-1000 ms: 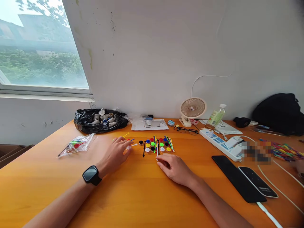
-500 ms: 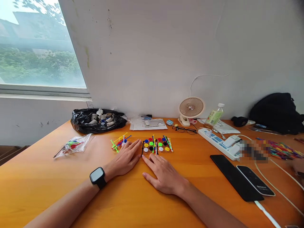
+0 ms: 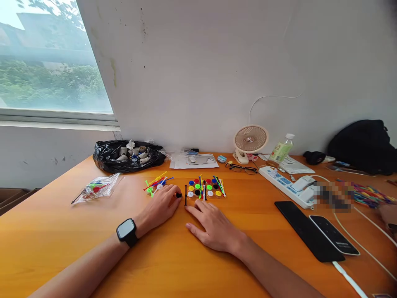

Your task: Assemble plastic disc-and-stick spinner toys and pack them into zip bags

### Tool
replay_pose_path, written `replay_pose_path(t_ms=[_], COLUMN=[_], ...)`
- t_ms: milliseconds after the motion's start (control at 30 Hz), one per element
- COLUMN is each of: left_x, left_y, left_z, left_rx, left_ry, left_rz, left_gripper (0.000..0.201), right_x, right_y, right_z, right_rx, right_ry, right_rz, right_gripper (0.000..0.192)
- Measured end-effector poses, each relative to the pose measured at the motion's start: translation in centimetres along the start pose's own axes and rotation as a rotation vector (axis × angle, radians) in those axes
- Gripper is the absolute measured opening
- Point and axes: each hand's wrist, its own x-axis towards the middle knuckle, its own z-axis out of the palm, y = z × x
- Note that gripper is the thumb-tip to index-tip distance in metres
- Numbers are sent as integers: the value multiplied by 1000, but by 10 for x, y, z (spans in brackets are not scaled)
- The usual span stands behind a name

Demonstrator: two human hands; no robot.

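Nearest to me, low over the surface (image 3: 173, 265), I have the right hand (image 3: 214, 227) with its fingers spread and holding nothing; the index tip is at the near end of a black stick (image 3: 185, 195), though I can't be sure it touches. The left hand (image 3: 158, 209) has its fingers closed on a black disc (image 3: 178, 195), just left of that stick; I can't tell whether the disc is lifted.

Just beyond, I'd count two blocks as laid out: a left block of discs (image 3: 191, 188) and a right block of discs (image 3: 209, 187), each three rows of two in six colours. Coloured sticks (image 3: 200, 188) lie between them, and a second bunch of sticks (image 3: 222, 187) lies at the far right. What looks left is the loose pile (image 3: 149, 191) past the left hand, its sticks crossed over discs, plus the clear bag (image 3: 96, 189) of pieces, which I judge untouched.

The left hand may cover some of the pile, so I can't count it. Overlapping sticks blur together between the blocks, and the bag's glare hides its contents. At the right edge, another person's hand (image 3: 389, 215) is cut off beside a heap of coloured sticks (image 3: 369, 195), and a pixelated patch (image 3: 333, 196) masks what lies by the power strip (image 3: 287, 186).
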Motion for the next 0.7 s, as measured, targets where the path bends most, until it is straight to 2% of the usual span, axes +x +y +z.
replay_pose_path(t_ms=[100, 167, 233, 333, 533, 700], left_x=[-3, -5, -5, -5, -8, -9], left_y=[4, 7, 10, 13, 21, 36], left_z=[-3, -6, -8, -7, -3, -5], left_rx=[-81, -160, -253, -385, -518, -758], left_ry=[45, 86, 95, 54, 57, 26], left_rz=[1, -6, -22, -89, -218, -272], left_gripper=[23, 20, 15, 12, 20, 33], right_x=[-4, -6, -7, -8, -9, -10], right_y=[-1, 0, 1, 3, 5, 1], right_z=[-2, -3, -3, -2, 2, 2], right_rx=[96, 157, 183, 162, 189, 320], right_ry=[2, 7, 24, 26, -14, 21], right_rz=[-40, -54, -54, -66, -93, -38], right_gripper=[16, 10, 13, 28, 7, 6])
